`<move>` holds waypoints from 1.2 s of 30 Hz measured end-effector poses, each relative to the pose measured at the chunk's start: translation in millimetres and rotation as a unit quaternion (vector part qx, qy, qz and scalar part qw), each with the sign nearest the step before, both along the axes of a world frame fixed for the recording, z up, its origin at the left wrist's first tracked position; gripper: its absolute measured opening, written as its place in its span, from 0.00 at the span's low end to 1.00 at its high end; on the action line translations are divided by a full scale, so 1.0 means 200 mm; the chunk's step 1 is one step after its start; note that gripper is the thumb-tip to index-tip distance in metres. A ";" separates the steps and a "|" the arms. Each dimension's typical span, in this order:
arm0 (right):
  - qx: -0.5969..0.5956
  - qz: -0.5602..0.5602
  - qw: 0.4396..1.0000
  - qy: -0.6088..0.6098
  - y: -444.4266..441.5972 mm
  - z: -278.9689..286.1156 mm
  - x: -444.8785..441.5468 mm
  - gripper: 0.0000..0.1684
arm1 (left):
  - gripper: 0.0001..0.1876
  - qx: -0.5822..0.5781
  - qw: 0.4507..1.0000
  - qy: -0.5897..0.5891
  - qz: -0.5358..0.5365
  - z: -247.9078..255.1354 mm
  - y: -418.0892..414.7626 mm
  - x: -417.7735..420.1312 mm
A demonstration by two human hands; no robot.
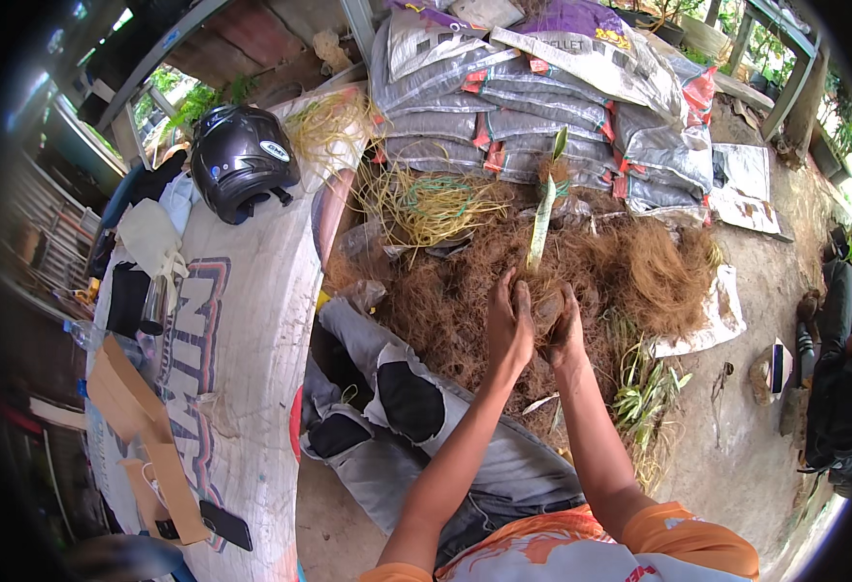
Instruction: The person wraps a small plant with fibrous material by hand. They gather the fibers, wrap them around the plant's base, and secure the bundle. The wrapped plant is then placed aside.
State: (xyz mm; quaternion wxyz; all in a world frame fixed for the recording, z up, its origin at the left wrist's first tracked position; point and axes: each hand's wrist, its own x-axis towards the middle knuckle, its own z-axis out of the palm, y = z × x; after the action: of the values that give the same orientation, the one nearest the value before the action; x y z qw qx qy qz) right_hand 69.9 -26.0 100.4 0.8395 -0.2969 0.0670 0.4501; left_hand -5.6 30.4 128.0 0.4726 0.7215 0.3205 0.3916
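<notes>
My left hand (511, 320) and my right hand (567, 331) are cupped around a ball of brown fibre (546, 309). Its lower side is hidden by my palms and fingers. A long pale green-edged leaf (540, 229) rises from the top of the ball. Past the leaf's far end is a small fibre clump (553, 172) with green string around it and a green leaf tip; I cannot tell whether the two touch. Under and around my hands spreads a heap of loose coir-like fibre (447, 313).
Stacked grey sacks (542, 124) stand behind the heap. Yellowish strands (433, 207) lie at its left, cut plants (640, 393) at its right. A sheet-covered surface (258, 349) on my left holds a black helmet (240, 160), cardboard (135, 407) and a phone (226, 525). Another person (837, 378) is far right.
</notes>
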 end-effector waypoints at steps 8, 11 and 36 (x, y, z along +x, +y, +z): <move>-0.088 -0.044 0.974 -0.203 -0.03 0.11 -0.09 0.27 | 0.19 -0.108 0.986 -0.123 0.035 -0.15 -0.05 0.07; -0.048 -0.031 0.986 -0.154 -0.06 0.04 -0.04 0.26 | 0.18 -0.058 0.992 -0.110 0.020 -0.15 -0.05 0.08; -0.097 0.006 0.983 -0.152 -0.17 0.14 0.09 0.25 | 0.31 -0.359 0.904 -0.227 -0.034 -0.15 -0.14 0.17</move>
State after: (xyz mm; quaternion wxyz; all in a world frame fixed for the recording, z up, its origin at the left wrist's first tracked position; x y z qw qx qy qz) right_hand 87.8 -59.2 129.2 0.8045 -0.4426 -0.0200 0.3957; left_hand 28.3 2.6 98.9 0.7730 0.4048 0.2986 0.3866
